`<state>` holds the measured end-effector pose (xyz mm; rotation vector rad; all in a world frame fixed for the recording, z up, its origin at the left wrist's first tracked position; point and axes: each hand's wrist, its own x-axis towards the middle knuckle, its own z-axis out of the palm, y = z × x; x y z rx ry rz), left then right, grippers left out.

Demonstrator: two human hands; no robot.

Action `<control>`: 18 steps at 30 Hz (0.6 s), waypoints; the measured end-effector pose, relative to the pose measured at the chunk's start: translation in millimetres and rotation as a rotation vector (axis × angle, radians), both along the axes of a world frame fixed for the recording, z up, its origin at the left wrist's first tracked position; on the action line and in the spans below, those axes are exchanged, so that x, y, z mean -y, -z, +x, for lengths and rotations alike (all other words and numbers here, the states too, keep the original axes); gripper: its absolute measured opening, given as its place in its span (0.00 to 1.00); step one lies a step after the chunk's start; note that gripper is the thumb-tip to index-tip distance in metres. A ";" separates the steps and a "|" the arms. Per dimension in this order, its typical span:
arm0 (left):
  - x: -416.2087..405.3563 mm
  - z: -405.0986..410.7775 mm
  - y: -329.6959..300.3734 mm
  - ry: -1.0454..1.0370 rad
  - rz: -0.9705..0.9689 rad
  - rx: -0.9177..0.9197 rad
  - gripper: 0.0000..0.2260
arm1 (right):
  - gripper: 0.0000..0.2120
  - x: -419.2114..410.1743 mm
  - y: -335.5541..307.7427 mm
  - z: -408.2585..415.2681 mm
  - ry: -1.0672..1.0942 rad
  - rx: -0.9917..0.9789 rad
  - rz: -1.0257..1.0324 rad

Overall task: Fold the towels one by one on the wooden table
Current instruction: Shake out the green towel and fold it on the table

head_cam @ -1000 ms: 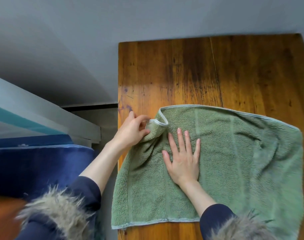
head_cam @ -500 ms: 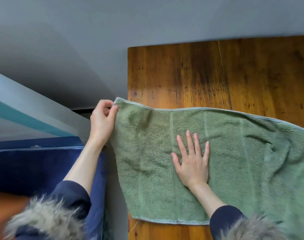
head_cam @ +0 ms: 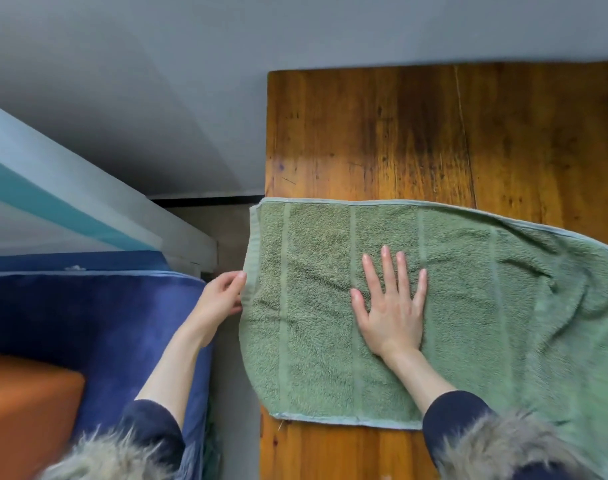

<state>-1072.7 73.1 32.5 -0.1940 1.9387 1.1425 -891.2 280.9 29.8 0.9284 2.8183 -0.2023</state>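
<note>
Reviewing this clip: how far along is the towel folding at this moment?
Done: the green towel lies spread flat on the wooden table. In hand: right hand presses it flat; left hand holds its left edge, which overhangs the table. Left: no fold made yet. No other towels visible.

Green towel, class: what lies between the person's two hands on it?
In the head view, only towel: a bare stretch of the green towel runs from the left hand at its edge to the flat right hand.

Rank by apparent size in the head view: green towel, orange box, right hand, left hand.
1. green towel
2. orange box, partly cut off by the frame
3. right hand
4. left hand, edge-on, so the gap to the right hand is unsure.
</note>
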 end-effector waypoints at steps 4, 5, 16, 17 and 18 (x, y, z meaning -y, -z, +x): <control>18.9 21.7 -6.0 -0.004 0.037 0.026 0.08 | 0.29 -1.6 0.6 -1.2 -0.002 0.008 0.006; 22.8 25.6 -9.2 -0.009 0.039 0.019 0.07 | 0.29 -1.6 0.8 -0.9 -0.001 0.007 0.007; 73.8 59.4 -46.0 0.094 0.014 0.065 0.06 | 0.29 -0.1 -2.7 -0.6 -0.006 0.043 0.010; 78.1 61.6 -48.0 0.110 0.003 0.057 0.07 | 0.29 -0.4 -3.2 -0.8 -0.008 0.052 0.008; 81.8 63.4 -49.5 0.117 -0.011 0.041 0.07 | 0.28 -0.6 -3.6 -1.0 -0.010 0.056 0.002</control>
